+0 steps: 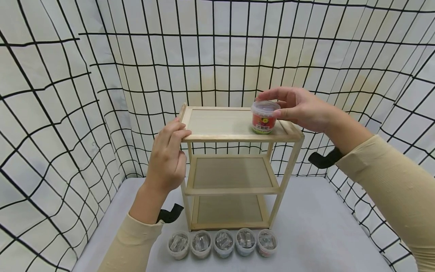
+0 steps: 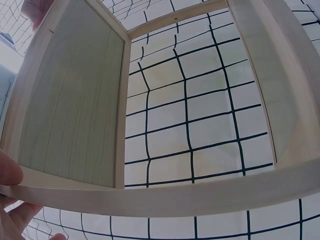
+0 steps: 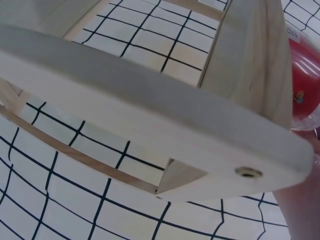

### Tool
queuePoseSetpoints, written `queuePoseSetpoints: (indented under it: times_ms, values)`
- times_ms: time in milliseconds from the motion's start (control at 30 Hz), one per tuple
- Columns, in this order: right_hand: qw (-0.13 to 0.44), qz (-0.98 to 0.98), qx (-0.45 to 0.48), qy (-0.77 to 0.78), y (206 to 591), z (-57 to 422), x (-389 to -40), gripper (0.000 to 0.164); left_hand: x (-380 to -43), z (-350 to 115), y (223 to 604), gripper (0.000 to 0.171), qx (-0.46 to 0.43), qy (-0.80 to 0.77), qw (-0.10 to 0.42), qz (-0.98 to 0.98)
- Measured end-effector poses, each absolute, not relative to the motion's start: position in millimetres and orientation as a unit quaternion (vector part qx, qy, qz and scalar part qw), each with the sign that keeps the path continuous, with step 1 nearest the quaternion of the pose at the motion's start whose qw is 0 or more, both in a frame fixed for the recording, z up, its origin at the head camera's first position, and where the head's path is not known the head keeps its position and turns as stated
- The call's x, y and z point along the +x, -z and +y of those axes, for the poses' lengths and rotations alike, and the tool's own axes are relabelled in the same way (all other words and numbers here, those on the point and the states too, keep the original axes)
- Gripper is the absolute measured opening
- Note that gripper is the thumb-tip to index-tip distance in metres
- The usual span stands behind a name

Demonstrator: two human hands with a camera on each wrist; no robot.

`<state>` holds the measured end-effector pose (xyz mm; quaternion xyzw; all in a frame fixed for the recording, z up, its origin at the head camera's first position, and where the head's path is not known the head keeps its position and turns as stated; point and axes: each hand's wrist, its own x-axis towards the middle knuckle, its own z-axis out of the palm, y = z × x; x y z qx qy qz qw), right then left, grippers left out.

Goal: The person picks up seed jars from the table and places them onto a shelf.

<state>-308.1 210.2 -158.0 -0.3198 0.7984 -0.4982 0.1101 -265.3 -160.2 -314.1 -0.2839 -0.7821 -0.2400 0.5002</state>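
Right hand (image 1: pixel 295 108): pinches a red-labelled plastic cup (image 1: pixel 263 120) between thumb and fingers, the thumb on the side of its clear lid (image 1: pixel 266 108). Cup is upright at the right end of the top board (image 1: pixel 217 122) of a three-tier wooden rack (image 1: pixel 232 192), close to the front edge; whether its base touches the board cannot be told. Left hand (image 1: pixel 168 155): grips the same board at its front left corner, well apart from the cup.

On the white table (image 1: pixel 316 226), before the rack's lowest front edge, five lidded cups (image 1: pixel 224 244) in a row; packets show in them, contents hard to make out.

Obscured: right fingertips partly behind the cup in the head view. Left wrist view cuts the left hand at the lower left corner; right wrist view crops the cup at its right edge.

Only in the right wrist view: a small bee print (image 3: pixel 299 96) on the cup's red side and a round hole (image 3: pixel 248 172) in the rack's frame.
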Motion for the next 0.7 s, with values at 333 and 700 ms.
queuePoseSetpoints:
  times_ms: [333,700]
  values:
    - [0.133,0.787,-0.339,0.498,157.1,213.6,-311.8,0.051,-264.5,-159.9,313.8,0.051,-0.283,0.238,0.5,-0.783]
    - [0.156,0.77,-0.364,0.501,157.1,217.7,-316.3,0.051,-264.9,-159.3,314.1,0.051,-0.284,0.238,0.5,-0.783]
